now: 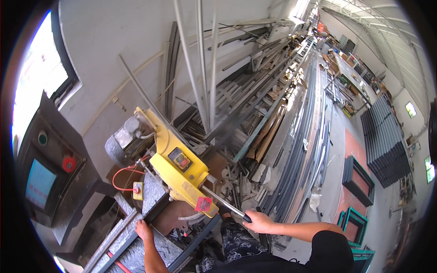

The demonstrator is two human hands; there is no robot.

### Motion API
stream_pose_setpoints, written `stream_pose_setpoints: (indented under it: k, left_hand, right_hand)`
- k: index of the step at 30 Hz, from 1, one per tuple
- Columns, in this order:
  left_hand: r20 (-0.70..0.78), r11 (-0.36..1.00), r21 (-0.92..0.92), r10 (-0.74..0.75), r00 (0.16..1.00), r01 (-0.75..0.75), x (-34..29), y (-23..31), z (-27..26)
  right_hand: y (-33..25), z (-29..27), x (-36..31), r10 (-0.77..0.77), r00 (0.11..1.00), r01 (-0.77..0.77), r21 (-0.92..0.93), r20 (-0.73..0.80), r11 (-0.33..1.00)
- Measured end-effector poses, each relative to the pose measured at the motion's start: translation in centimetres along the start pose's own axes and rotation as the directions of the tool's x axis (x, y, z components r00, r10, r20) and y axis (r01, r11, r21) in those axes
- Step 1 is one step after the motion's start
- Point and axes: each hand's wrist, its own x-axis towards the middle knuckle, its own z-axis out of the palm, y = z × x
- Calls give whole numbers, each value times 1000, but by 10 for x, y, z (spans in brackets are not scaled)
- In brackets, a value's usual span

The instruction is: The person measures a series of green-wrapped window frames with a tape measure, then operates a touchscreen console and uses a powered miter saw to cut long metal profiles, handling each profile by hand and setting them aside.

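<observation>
Head view: right hand's (260,223) fingers wrap the yellow saw's (180,166) lever (227,204); near left, left hand (144,230) touches dark bar (122,248), grip unclear.

A person's right hand (259,223) grips the lever (231,206) of a yellow machine (172,152) while the left hand (144,230) rests on a metal bar (119,251). Long metal strips (298,154) lie piled beyond the right hand; a control box (51,152) with a red button (68,164) stands left of the left hand.

Dark bar (122,249) lying along the grey machine bed (160,249); on the floor (333,182), long grey profiles (296,177) side by side, plus frames (348,176).
</observation>
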Motion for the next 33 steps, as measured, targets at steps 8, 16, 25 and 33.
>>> stream_pose_setpoints:
  k: [8,16,25,33]
  left_hand:
    - [-7,999,-4,-35,999,35,1,1,-13]
    - [-66,999,-38,19,998,-22,0,-2,-9]
    - [-43,999,-40,2,999,-4,2,-6,-8]
    - [-50,999,-18,31,998,-32,1,-3,-14]
  right_hand:
    - [10,15,9,-21,998,19,-37,-60,999]
    - [22,28,15,-7,997,2,-74,-75,997]
    - [27,40,24,-12,992,2,-78,-124,997]
    - [44,55,29,-44,988,38,-39,-148,999]
